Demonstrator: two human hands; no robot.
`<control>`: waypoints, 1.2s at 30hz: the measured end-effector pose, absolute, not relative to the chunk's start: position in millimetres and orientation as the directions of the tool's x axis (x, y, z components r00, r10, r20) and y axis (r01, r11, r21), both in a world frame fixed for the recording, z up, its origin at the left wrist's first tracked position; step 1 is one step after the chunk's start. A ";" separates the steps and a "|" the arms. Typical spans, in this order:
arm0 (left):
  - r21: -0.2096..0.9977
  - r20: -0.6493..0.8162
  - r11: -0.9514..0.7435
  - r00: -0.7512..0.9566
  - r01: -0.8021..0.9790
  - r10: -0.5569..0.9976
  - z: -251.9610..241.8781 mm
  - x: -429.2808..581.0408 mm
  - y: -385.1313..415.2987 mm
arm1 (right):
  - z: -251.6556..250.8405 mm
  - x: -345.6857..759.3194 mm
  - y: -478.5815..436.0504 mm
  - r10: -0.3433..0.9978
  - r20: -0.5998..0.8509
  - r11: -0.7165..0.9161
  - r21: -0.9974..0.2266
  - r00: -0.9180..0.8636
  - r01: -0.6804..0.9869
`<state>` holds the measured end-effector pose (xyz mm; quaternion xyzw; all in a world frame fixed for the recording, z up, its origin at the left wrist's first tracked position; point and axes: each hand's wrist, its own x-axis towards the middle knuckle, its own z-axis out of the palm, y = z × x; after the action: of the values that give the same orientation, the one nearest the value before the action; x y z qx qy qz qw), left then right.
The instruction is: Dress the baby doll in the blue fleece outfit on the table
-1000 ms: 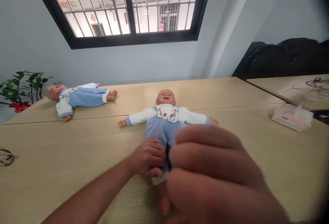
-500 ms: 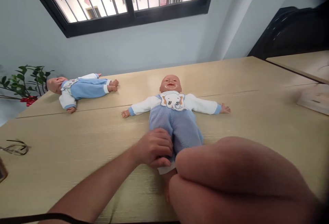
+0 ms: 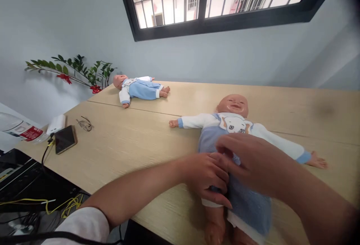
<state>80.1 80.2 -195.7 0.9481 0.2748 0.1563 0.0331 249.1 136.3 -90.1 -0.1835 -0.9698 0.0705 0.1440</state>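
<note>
A baby doll (image 3: 213,144) lies on its back in front of me, in a white and blue outfit with an animal face on the chest. My left hand (image 3: 209,174) is curled over one blue trouser leg, with the thumb lower down near the white cuff. My right hand (image 3: 250,159) hovers over the doll's belly, somewhat blurred. Its fingers are bent, and a patch of blue cloth shows in the gap between them and the thumb. The right fingertips are close to the left knuckles; whether they touch, I cannot tell. Both hands hide much of the trousers.
A second doll (image 3: 144,88) lies at the back left of the table (image 3: 135,136), near a leafy plant (image 3: 95,70). Glasses (image 3: 85,124), a phone (image 3: 65,139), a white box (image 3: 56,124) and a plastic bottle (image 3: 25,129) are at the left. Cables (image 3: 70,203) hang below the edge.
My view has swung left, bringing the phone and bottle into sight. My right hand has moved from close to the camera to over the doll's belly. The left hand stays on the trouser leg.
</note>
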 end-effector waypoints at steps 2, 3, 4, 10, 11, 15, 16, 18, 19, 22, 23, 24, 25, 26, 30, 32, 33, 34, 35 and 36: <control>0.145 0.319 -0.899 0.841 0.412 0.437 -195.7 77.2 83.0 | -121.0 260.1 166.8 0.481 0.245 0.876 -0.172 -0.842 0.450; 0.138 0.345 -0.918 0.851 0.372 0.397 -196.7 78.0 84.2 | -138.1 268.2 180.3 0.510 0.314 0.859 -0.147 -0.801 0.490; 0.125 0.370 -0.929 0.852 0.349 0.370 -198.0 79.8 84.9 | -155.4 277.5 191.9 0.550 0.409 0.825 -0.128 -0.728 0.551; 0.038 0.400 -0.946 0.862 0.322 0.310 -206.0 87.3 81.6 | -228.9 325.6 225.8 0.782 0.467 0.567 -0.258 -0.412 0.782; 0.036 0.395 -0.946 0.865 0.322 0.310 -206.2 86.9 81.1 | -233.2 330.1 228.8 0.800 0.431 0.552 -0.259 -0.416 0.793; 0.049 0.376 -0.949 0.875 0.311 0.306 -204.2 84.4 80.4 | -234.5 342.7 239.2 0.839 0.381 0.479 -0.175 -0.390 0.860; 0.057 0.378 -0.955 0.879 0.291 0.291 -203.3 84.3 80.0 | -232.5 344.3 240.3 0.846 0.387 0.450 -0.147 -0.367 0.881; 0.072 0.390 -0.972 0.890 0.225 0.235 -202.0 85.6 78.4 | -227.4 344.4 239.2 0.848 0.424 0.411 -0.145 -0.318 0.900; 0.076 0.395 -0.979 0.896 0.187 0.202 -201.9 86.9 77.4 | -224.6 342.7 236.9 0.835 0.453 0.426 -0.172 -0.313 0.888; 0.073 0.398 -0.985 0.901 0.157 0.173 -203.4 92.4 74.5 | -217.6 333.2 226.9 0.739 0.511 0.611 -0.230 -0.440 0.758; 0.077 0.398 -0.981 0.897 0.175 0.192 -204.2 94.1 74.1 | -216.6 330.0 224.1 0.704 0.504 0.667 -0.229 -0.500 0.709; 0.086 0.396 -0.977 0.893 0.197 0.215 -204.9 95.5 73.9 | -216.4 327.7 222.2 0.685 0.486 0.699 -0.226 -0.544 0.678; 0.098 0.391 -0.971 0.889 0.219 0.240 -205.4 96.6 73.9 | -217.0 326.4 221.4 0.684 0.462 0.707 -0.228 -0.565 0.669; 0.111 0.382 -0.965 0.887 0.236 0.261 -205.6 97.2 74.1 | -218.2 326.2 221.8 0.697 0.441 0.698 -0.235 -0.566 0.676; 0.148 0.331 -0.957 0.900 0.249 0.285 -204.8 96.6 74.9 | -224.5 330.9 227.8 0.748 0.429 0.642 -0.277 -0.506 0.714; 0.145 0.327 -0.962 0.907 0.229 0.265 -205.1 95.4 75.1 | -226.0 332.2 229.2 0.742 0.462 0.642 -0.284 -0.485 0.712; 0.140 0.329 -0.965 0.909 0.223 0.257 -205.6 94.9 75.3 | -226.4 332.1 229.3 0.737 0.471 0.648 -0.287 -0.485 0.705; 0.135 0.332 -0.966 0.909 0.219 0.252 -206.2 94.4 75.6 | -226.8 331.7 229.0 0.733 0.473 0.654 -0.293 -0.489 0.697; 0.129 0.334 -0.968 0.909 0.216 0.248 -206.7 94.2 76.0 | -227.4 331.1 228.8 0.733 0.466 0.659 -0.303 -0.496 0.689; 0.127 0.336 -0.969 0.910 0.212 0.244 -206.9 94.2 76.3 | -228.0 330.6 228.7 0.735 0.453 0.661 -0.314 -0.504 0.682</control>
<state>94.2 76.3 -206.9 0.9762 0.1168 0.1775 0.0439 330.6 228.7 -228.0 -0.4092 -0.8659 0.0469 0.2840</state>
